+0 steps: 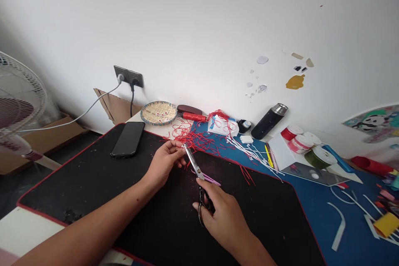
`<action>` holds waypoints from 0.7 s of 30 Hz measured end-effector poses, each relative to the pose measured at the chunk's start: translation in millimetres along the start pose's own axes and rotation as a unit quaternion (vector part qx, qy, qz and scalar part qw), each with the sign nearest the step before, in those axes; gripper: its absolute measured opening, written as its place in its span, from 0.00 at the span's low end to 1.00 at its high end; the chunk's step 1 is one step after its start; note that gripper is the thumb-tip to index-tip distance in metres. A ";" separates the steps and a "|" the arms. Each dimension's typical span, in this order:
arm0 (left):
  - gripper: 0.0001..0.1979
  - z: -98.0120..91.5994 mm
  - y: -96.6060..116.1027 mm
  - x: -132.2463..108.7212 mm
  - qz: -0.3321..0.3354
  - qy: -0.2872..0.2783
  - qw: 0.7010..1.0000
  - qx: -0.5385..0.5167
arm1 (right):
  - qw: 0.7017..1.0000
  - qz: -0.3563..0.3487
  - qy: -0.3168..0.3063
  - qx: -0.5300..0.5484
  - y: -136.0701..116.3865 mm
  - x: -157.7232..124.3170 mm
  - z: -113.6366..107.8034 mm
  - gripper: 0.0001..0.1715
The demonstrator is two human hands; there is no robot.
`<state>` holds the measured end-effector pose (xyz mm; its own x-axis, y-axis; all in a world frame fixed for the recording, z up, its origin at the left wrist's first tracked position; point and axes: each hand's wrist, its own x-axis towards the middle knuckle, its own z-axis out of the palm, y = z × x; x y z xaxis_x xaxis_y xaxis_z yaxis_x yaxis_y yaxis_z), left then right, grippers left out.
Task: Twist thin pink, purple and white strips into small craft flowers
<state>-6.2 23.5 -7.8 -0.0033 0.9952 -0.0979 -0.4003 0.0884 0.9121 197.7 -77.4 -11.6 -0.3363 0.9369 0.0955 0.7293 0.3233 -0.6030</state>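
My left hand is closed in a pinch over the black mat, at the near edge of a tangle of red cord pieces. A short red cord shows just under its fingertips; the rest of what it pinches is mostly hidden. My right hand is wrapped round the black handles of a pair of scissors. Their silver blades look nearly closed, and the tips reach the left fingertips. Under the scissors lies a thin purple tool, partly covered.
Left on the mat lies a black phone. Behind it are a woven basket and a red thread spool. White cords, a dark flask and ribbon spools stand or lie right. A fan is far left.
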 end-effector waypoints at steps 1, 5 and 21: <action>0.21 0.0 0.0 -0.1 -0.001 0.000 1.000 0.001 | 1.000 -0.002 -0.001 0.001 0.3 0.0 0.3 0.32; 0.20 -0.2 0.5 -0.6 -0.003 -0.001 1.000 0.004 | 1.000 -0.006 0.002 0.005 0.6 -0.2 0.7 0.32; 0.22 2.1 -0.2 -2.8 0.011 0.014 1.000 0.008 | 1.000 0.001 -0.005 0.007 -3.0 -1.8 0.2 0.31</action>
<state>-4.2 20.8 -6.9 -0.0377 0.9953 -0.0887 -0.3857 0.0674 0.9201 196.0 -80.2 -10.2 -0.3413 0.9359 0.0869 0.7208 0.3199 -0.6149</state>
